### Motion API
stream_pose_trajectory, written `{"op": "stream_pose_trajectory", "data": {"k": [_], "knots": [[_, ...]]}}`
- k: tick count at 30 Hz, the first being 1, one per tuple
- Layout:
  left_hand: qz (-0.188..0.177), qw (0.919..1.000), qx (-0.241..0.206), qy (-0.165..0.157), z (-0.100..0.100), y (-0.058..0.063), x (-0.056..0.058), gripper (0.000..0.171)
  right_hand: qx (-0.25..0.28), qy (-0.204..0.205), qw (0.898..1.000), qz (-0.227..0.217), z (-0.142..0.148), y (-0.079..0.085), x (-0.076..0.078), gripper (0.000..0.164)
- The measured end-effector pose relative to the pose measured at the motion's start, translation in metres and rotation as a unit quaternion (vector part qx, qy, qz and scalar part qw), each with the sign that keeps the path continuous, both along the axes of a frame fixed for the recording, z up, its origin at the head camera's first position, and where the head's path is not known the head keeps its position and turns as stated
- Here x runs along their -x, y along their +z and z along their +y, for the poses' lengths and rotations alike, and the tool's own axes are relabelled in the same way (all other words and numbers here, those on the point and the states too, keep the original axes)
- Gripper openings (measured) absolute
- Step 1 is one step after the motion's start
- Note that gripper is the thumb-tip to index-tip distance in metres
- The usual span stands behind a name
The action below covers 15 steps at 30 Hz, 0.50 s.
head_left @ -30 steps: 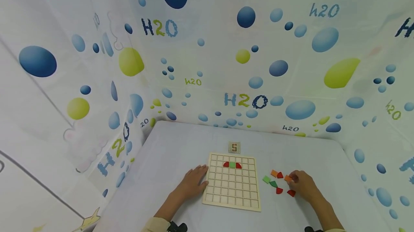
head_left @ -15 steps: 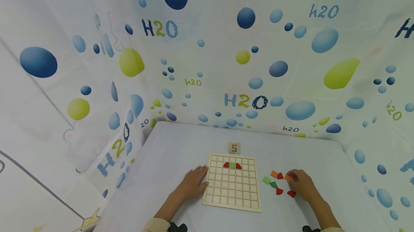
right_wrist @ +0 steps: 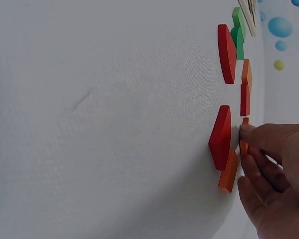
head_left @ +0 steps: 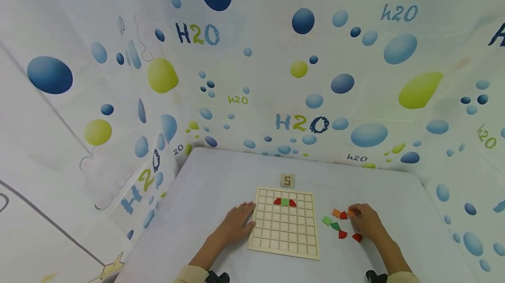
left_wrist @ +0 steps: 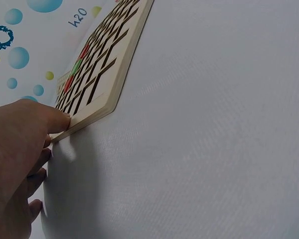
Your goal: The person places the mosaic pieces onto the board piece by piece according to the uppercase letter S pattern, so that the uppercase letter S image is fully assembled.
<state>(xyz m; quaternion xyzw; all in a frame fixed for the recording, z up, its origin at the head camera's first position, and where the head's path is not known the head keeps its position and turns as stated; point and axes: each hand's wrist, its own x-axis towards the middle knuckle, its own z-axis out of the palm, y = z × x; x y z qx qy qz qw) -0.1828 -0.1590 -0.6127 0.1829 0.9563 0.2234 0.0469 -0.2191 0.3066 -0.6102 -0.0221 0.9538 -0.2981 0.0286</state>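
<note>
My left hand (head_left: 235,224) lies along the left edge of a wooden grid board (head_left: 284,250), fingers extended; in the left wrist view its thumb (left_wrist: 57,119) touches the board's rim. Set in the board's second row are a green square tile (head_left: 285,202) and, either side of it, red quarter-round tiles (head_left: 277,201). Right of the board, my right hand (head_left: 366,221) pinches an orange tile (right_wrist: 244,147) between thumb and fingers, low over the table. Next to that hand lie a red quarter-round tile (right_wrist: 221,139) and another orange tile (right_wrist: 228,173), which the hand hides in the head view.
Between board and right hand lie loose tiles: an orange square (head_left: 336,213), a light green square (head_left: 326,220), a dark green piece (head_left: 335,226) and red ones (head_left: 342,234). A small card (head_left: 287,181) with a figure on a grid lies beyond the board. Patterned curtains (head_left: 260,72) surround the table.
My right hand has shifted slightly away from me and to the left, bringing the pinched orange tile closer to the nearby red tile. The left hand stays at the board.
</note>
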Motion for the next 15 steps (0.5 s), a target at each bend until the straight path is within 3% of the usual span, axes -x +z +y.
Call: {"op": "stream_pose_trajectory", "data": {"k": [8, 15], "knots": [[0.012, 0.9999, 0.009, -0.002, 0.0, -0.005, 0.001, 0.062, -0.014, 0.006, 1.0, 0.007, -0.008, 0.006, 0.008, 0.031], [0.015, 0.9999, 0.007, 0.0, 0.0, -0.005, -0.001, 0.062, 0.022, 0.025, 0.999, 0.0, -0.047, 0.019, 0.022, 0.035]]}}
